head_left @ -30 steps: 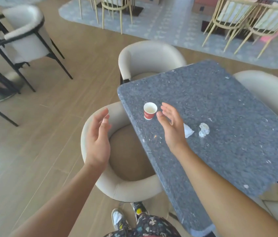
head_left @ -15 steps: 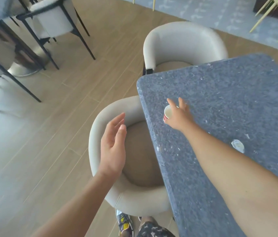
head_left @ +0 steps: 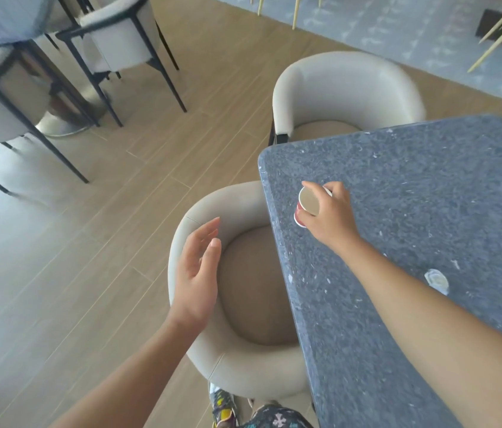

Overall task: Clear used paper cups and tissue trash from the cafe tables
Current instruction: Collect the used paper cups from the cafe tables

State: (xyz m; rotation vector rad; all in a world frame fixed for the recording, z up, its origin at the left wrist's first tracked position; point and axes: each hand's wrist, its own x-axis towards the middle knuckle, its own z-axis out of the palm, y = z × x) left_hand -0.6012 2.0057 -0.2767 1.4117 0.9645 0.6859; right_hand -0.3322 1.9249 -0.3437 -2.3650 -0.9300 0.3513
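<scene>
My right hand (head_left: 330, 216) grips a small red paper cup (head_left: 307, 205) with a white rim near the left edge of the dark grey speckled table (head_left: 428, 186). The cup is tilted so its opening faces me. A crumpled white tissue (head_left: 436, 281) lies on the table to the right of my right forearm. My left hand (head_left: 197, 273) hovers open, fingers straight, above the cream armchair (head_left: 212, 335) beside the table, holding nothing.
A second cream armchair (head_left: 345, 91) stands at the table's far end. Black-legged chairs (head_left: 114, 41) and another table's metal base (head_left: 64, 125) are at the upper left across the wooden floor. A grey rug (head_left: 398, 29) with gold chair legs lies at the top right.
My right hand reached the red cup, closed around it and tilted it. The view shifted left and down, and the left hand stayed open over the armchair.
</scene>
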